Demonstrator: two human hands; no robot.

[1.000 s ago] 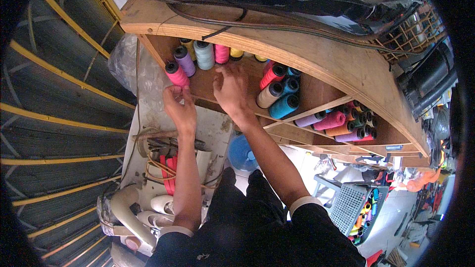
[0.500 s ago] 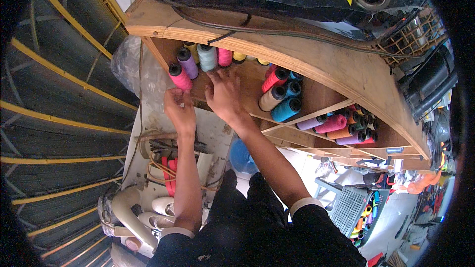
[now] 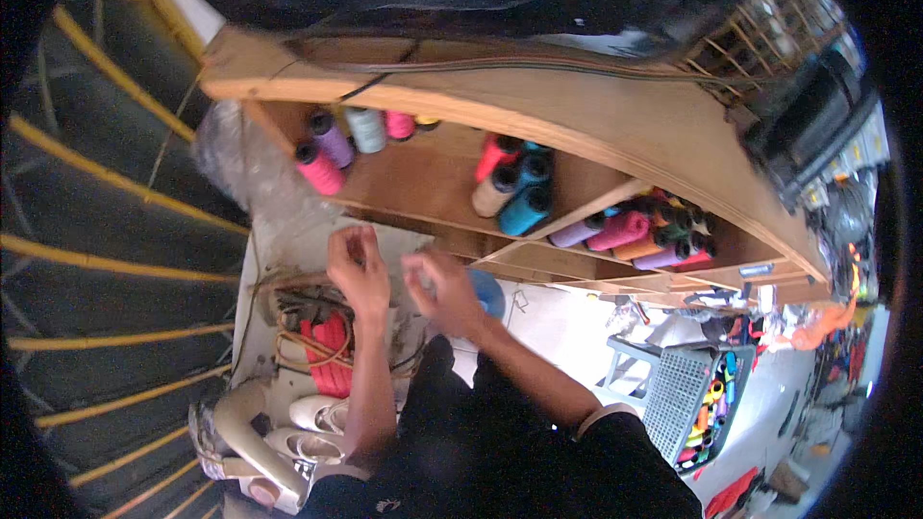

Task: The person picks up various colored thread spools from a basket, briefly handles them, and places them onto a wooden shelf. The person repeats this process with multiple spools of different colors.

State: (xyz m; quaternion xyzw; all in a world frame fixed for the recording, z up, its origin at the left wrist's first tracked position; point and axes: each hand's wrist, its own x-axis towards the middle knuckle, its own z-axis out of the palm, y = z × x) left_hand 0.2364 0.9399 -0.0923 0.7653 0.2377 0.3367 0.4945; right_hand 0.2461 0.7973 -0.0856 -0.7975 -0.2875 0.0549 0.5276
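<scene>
Wooden shelf [image 3: 423, 187] above; both hands' fingers [image 3: 361, 240] below pink spool [image 3: 320, 169], apart

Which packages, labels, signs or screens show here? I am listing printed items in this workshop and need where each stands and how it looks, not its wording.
Label strip: on the front edge of the wooden shelf, far right; small, pale, rectangular.
Clear plastic bag: left of the shelf beside the pink thread cone; crumpled, see-through.
Screens: none visible.
Both hands hang below the shelf; whether they hold anything cannot be told.
</scene>
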